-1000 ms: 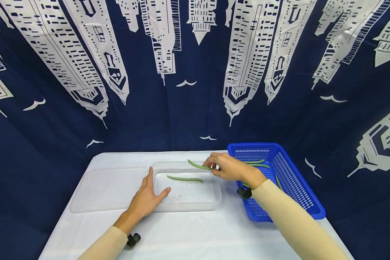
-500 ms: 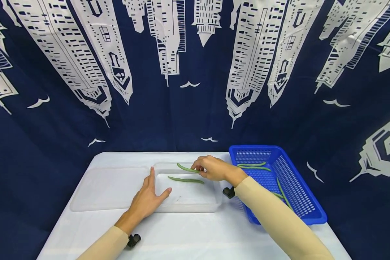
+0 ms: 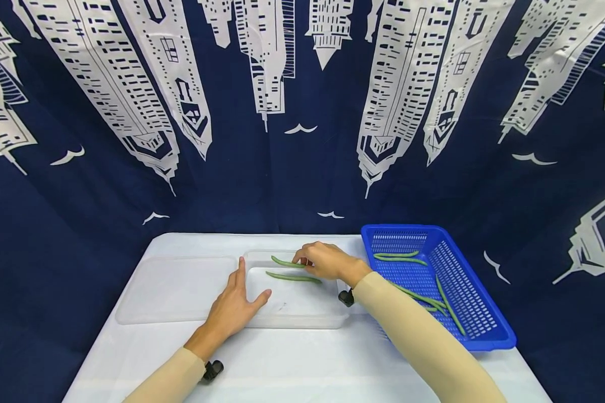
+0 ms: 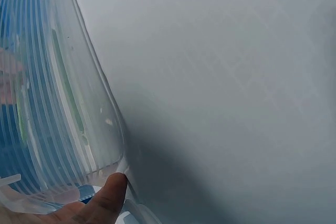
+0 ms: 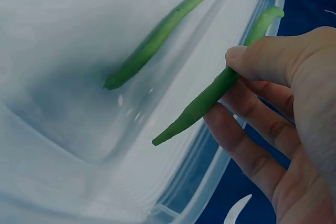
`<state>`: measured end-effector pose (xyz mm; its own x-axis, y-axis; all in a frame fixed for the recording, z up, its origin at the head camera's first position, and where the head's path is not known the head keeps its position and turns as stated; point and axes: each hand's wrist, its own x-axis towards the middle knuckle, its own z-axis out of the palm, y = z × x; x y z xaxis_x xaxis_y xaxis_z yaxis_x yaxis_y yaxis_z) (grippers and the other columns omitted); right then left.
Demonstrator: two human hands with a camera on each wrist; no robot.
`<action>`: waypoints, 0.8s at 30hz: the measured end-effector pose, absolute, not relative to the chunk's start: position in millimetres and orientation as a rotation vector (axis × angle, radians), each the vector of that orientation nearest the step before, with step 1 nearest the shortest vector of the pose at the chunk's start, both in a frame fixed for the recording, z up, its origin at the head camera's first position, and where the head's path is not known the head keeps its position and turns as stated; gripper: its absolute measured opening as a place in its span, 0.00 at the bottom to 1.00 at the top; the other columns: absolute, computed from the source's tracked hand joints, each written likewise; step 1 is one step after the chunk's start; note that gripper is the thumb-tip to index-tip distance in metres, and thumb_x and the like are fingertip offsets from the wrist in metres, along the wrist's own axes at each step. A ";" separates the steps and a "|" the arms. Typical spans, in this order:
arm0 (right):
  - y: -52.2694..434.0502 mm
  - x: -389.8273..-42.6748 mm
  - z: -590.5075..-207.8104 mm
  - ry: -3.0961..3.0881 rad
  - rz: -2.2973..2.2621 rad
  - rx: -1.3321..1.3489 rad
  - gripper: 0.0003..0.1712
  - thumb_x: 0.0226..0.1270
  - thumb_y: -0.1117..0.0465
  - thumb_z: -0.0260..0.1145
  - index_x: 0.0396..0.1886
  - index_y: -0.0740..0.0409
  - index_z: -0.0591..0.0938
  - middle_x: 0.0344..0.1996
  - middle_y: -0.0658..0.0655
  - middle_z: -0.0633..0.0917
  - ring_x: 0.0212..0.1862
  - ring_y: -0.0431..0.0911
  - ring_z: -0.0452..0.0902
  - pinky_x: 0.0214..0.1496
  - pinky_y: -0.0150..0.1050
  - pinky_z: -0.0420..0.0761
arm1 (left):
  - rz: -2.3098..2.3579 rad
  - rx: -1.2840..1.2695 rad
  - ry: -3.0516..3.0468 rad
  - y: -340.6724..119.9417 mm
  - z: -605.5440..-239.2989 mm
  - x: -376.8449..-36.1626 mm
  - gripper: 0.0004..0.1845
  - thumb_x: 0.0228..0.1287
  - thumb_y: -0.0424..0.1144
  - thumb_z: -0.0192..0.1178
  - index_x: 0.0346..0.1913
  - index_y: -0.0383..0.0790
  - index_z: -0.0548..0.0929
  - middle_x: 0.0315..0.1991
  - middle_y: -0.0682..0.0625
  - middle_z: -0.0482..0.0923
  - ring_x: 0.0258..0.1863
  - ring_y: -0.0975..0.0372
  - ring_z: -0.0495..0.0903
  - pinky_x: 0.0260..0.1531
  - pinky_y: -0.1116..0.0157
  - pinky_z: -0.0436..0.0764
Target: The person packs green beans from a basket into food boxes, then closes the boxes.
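A clear plastic container (image 3: 302, 322) stands in the middle of the white table (image 3: 292, 369). One green bean (image 3: 293, 277) (image 5: 155, 40) lies on its floor. My right hand (image 3: 325, 261) (image 5: 273, 103) hovers over the container's far side and pinches a second green bean (image 3: 284, 262) (image 5: 215, 90) between thumb and fingers. My left hand (image 3: 234, 305) lies flat with straight fingers against the container's left rim; its thumb (image 4: 107, 198) touches the clear wall. A blue basket (image 3: 476, 330) on the right holds several more green beans (image 3: 418, 296).
A clear lid (image 3: 173, 288) lies flat on the table left of the container. A dark blue cloth with white skyscraper prints (image 3: 302, 112) hangs behind and around the table. The table's front edge lies near my forearms.
My right hand has carried the bean leftward from near the basket to over the container's far side and lowered it. The left hand has stayed put.
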<state>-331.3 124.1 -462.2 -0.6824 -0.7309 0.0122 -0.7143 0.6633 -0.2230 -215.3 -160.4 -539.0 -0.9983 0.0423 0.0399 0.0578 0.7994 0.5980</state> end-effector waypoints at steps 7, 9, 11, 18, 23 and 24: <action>118.1 -336.7 -472.3 2.816 -0.273 -1.187 0.18 0.80 0.67 0.75 0.62 0.46 0.96 0.47 0.47 0.97 0.45 0.40 0.90 0.51 0.48 0.92 | -0.966 -0.087 -2.953 -159.8 -539.2 -216.4 0.66 0.81 0.72 0.64 0.98 0.40 0.38 0.92 0.31 0.62 0.80 0.32 0.80 0.69 0.32 0.86; 116.4 -338.0 -475.5 2.820 -0.262 -1.190 0.18 0.80 0.67 0.75 0.62 0.45 0.96 0.47 0.46 0.97 0.44 0.39 0.89 0.50 0.48 0.92 | -0.965 -0.083 -2.957 -159.6 -539.3 -215.9 0.66 0.82 0.72 0.64 0.98 0.41 0.37 0.92 0.31 0.62 0.80 0.33 0.80 0.69 0.32 0.86; 114.7 -338.3 -477.7 2.821 -0.249 -1.186 0.18 0.80 0.66 0.76 0.62 0.45 0.96 0.47 0.47 0.97 0.44 0.39 0.90 0.51 0.48 0.92 | -0.961 -0.082 -2.959 -159.7 -539.3 -215.3 0.66 0.82 0.72 0.64 0.98 0.41 0.37 0.92 0.31 0.62 0.80 0.32 0.80 0.69 0.32 0.86; 112.3 -337.1 -483.5 2.815 -0.263 -1.167 0.19 0.80 0.67 0.75 0.62 0.45 0.96 0.48 0.47 0.98 0.48 0.42 0.92 0.54 0.51 0.93 | -0.952 -0.081 -2.960 -160.1 -539.0 -215.3 0.65 0.82 0.72 0.63 0.98 0.41 0.37 0.92 0.31 0.62 0.79 0.32 0.82 0.68 0.33 0.87; 113.6 -336.8 -483.8 2.816 -0.291 -1.174 0.19 0.78 0.69 0.75 0.60 0.47 0.96 0.50 0.49 0.99 0.50 0.43 0.95 0.55 0.52 0.94 | -0.946 -0.085 -2.944 -159.7 -539.3 -215.8 0.64 0.82 0.72 0.63 0.98 0.40 0.40 0.90 0.30 0.65 0.77 0.32 0.83 0.66 0.33 0.87; 113.7 -336.5 -483.5 2.815 -0.295 -1.174 0.18 0.78 0.69 0.76 0.61 0.47 0.96 0.51 0.49 0.99 0.51 0.43 0.95 0.55 0.52 0.94 | -0.943 -0.087 -2.938 -159.8 -539.5 -215.7 0.64 0.82 0.72 0.63 0.98 0.40 0.41 0.90 0.30 0.65 0.77 0.32 0.83 0.65 0.33 0.88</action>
<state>-336.5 113.7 -483.5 -0.7037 -0.7105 0.0028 -0.6957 0.6881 -0.2062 -215.7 -159.8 -539.5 -0.9969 0.0367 0.0691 0.0701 0.8117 0.5798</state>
